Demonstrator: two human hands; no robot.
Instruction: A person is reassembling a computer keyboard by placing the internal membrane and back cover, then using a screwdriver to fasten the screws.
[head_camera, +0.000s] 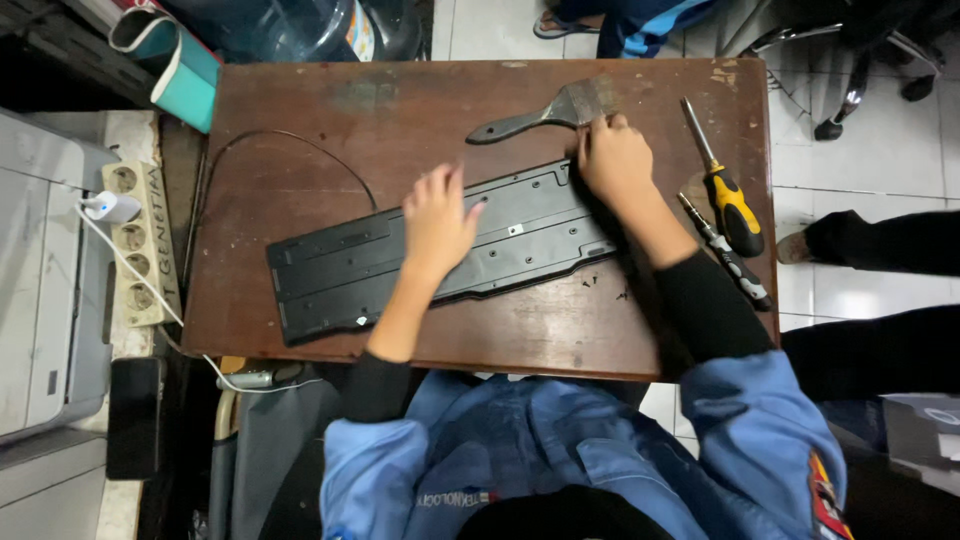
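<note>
A black keyboard (350, 265) lies upside down across a brown wooden table (300, 110), tilted with its right end farther from me. My left hand (437, 225) rests flat on the middle of its back, fingers spread. My right hand (615, 160) sits at the keyboard's far right corner, fingers curled over the edge, touching the bristles of a paintbrush (545, 113) that lies just beyond. The keyboard's thin black cable (290, 135) loops over the table's left part.
Right of my right arm lie a yellow-and-black screwdriver (727, 195) and a smaller black one (730, 258). A power strip (140, 240) with a white charger sits left of the table. Another person's legs (870, 235) and a chair base stand to the right.
</note>
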